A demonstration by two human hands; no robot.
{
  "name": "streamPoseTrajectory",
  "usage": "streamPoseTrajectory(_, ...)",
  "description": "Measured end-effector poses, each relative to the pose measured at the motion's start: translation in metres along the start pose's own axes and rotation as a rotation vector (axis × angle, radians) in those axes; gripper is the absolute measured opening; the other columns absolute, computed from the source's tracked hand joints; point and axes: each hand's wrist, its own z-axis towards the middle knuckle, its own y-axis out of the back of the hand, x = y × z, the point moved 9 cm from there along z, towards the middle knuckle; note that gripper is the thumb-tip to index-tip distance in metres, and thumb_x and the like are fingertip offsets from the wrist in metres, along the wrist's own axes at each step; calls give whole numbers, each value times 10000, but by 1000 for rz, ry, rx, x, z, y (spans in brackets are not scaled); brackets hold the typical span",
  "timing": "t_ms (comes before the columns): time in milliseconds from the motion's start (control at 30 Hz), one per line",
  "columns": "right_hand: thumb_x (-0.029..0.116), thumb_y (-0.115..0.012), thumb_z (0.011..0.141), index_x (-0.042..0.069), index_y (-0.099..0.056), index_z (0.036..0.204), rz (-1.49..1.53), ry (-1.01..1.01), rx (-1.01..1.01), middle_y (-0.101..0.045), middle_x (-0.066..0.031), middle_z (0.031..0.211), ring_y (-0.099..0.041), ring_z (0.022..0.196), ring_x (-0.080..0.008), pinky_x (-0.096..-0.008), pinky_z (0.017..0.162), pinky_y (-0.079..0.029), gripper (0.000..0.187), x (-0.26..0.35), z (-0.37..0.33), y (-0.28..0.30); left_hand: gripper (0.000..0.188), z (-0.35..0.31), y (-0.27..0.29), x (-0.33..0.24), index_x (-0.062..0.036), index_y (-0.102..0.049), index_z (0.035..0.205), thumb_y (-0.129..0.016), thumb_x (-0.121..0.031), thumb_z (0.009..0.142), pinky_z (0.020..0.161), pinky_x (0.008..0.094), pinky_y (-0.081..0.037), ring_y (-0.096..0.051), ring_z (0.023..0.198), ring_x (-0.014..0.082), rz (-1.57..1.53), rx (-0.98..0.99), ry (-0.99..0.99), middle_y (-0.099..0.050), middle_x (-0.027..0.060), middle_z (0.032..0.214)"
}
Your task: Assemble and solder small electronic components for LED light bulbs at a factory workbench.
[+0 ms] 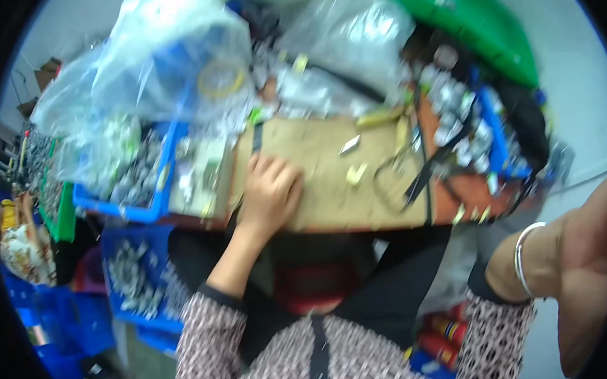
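Observation:
My left hand (271, 194) rests on the left part of a tan board (323, 182) on the table. Its fingers are curled in, and whatever they may hold is hidden beneath them. My right hand (591, 272) is raised at the far right, very close to the view, with a silver bangle (520, 260) on the wrist. The picture's rim cuts it off, so its fingers do not show. On the board lie a small pale diamond-shaped piece (349, 145) and a yellowish piece (357, 174). The picture is blurred.
Left of the board stands a blue bin (165, 195) of grey parts under clear plastic bags (169, 53). A yellow-handled tool (381, 117) lies at the board's back edge. Silvery parts (442, 102) and a green tub (472, 19) are at the right back. A lower blue crate (133, 234) stands left.

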Motion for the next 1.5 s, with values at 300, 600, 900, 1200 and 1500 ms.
streamPoseTrajectory(300,209,-673,914,16,-546,1271,-17,591,-137,-590,-137,1223,-588,1065,-194,-326,921,-488,425,106,109,41,135,-31,7,-14,-80,-628,876,-693,-143,776,867,472,-439,-589,908,335,31,176,-21,-635,120,903)
streamPoseTrajectory(600,205,-646,928,6,-550,1262,147,348,45,-600,-155,1230,-600,1068,-199,-336,925,-502,401,68,130,128,100,-5,34,-23,-81,-603,810,-691,-86,762,858,463,-427,-542,849,328,40,-41,-6,-574,106,822)
streamPoseTrajectory(900,202,-619,942,-5,-554,1253,126,-44,-305,-610,-174,1237,-612,1072,-203,-345,928,-515,379,8,54,48,217,15,10,-24,-98,-657,927,-749,-208,765,1118,524,-291,-583,1000,270,92,28,67,-628,62,929)
streamPoseTrajectory(1200,5,-632,868,19,-657,1134,-176,-860,245,-680,-96,1087,-646,954,-177,-288,783,-503,267,-59,-106,-163,62,-1,25,-15,-108,-672,815,-727,-136,818,1049,483,-322,-608,866,233,-64,-75,105,-638,17,805)
streamPoseTrajectory(1500,76,-667,902,23,-669,1118,-78,-1125,190,-674,-63,1024,-624,796,-108,-235,684,-500,222,-86,-195,-226,58,-1,29,-5,-91,-667,837,-711,-127,850,1043,464,-313,-606,832,233,-207,-124,158,-640,27,780)
